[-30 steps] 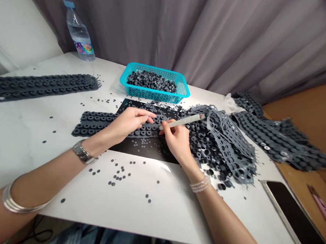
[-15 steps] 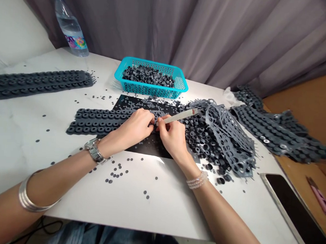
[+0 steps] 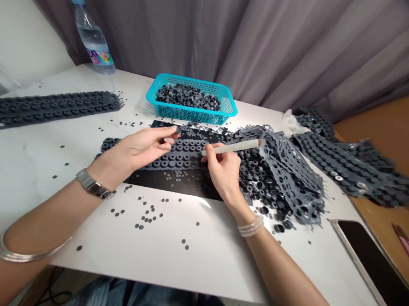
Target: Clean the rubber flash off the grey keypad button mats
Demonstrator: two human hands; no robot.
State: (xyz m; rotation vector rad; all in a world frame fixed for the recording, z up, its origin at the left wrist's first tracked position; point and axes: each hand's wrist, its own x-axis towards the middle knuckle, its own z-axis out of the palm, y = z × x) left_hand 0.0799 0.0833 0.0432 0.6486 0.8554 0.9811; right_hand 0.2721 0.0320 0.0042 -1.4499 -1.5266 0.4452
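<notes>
My left hand (image 3: 140, 147) is raised over the left part of a dark grey rubber sheet (image 3: 181, 156) with rows of round, holed parts. Between its thumb and fingertip is a small dark rubber piece (image 3: 177, 130). My right hand (image 3: 224, 170) is closed around a pale, flat-handled tool (image 3: 237, 147). The tool's tip points left, near the sheet's right end; what kind of tip it has I cannot make out. Under the sheet lies a black mat (image 3: 164, 182). A heap of loose dark rings (image 3: 255, 174) sits right beside my right hand.
A turquoise basket (image 3: 193, 116) of small dark parts stands behind the sheet. Punched-out sheets (image 3: 293, 177) cover the heap's right side. More rubber strips lie at left (image 3: 51, 109) and right (image 3: 349, 166). A bottle (image 3: 98, 49), a phone (image 3: 370, 269) and scattered small discs (image 3: 148, 219) are around.
My left hand has lifted off the sheet and moved left, a small dark piece now visible in its fingers. My right hand has shifted slightly right with the tool.
</notes>
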